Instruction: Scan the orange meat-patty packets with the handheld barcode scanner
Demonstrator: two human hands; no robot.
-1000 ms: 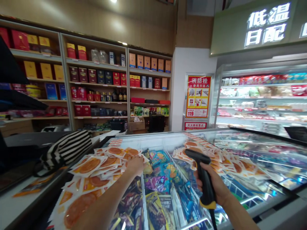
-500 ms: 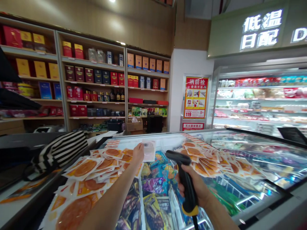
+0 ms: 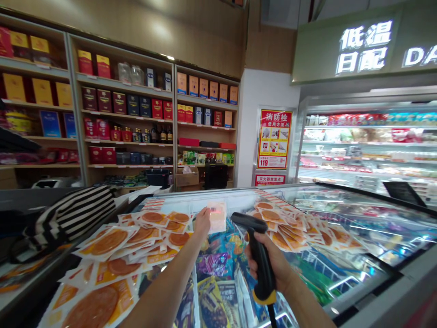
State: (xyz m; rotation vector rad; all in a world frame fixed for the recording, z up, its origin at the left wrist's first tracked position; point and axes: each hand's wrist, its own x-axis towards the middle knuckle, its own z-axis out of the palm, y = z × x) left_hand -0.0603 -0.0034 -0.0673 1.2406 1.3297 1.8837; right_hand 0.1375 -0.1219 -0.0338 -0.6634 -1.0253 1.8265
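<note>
**Head view: packet held up to scanner over open chest freezer**

Head view, shop interior. A flat white packet (image 3: 217, 217) is pinched at its left edge by the left hand (image 3: 202, 221), fingers closed on it, and is held upright above the open freezer (image 3: 362, 291). A red patch of light is seen on the packet's upper face. A black handheld scanner (image 3: 256, 255) with a yellow base is gripped by the right hand (image 3: 273, 266), fingers wrapped tight round the handle; its head is pointed at the packet, just beside it but not touching.

Below both hands, mixed bags of frozen goods (image 3: 218, 278) are seen in wire-divided compartments. Orange-printed flat packs (image 3: 136, 241) are spread over the glass lid to the left, and a second spread (image 3: 297, 225) lies to the right. A black-and-white striped bag (image 3: 73, 214) rests on the counter at far left. Shelves of boxed goods (image 3: 136, 105) are lined along the back wall, and a lit chiller cabinet (image 3: 368, 146) stands at right.
</note>
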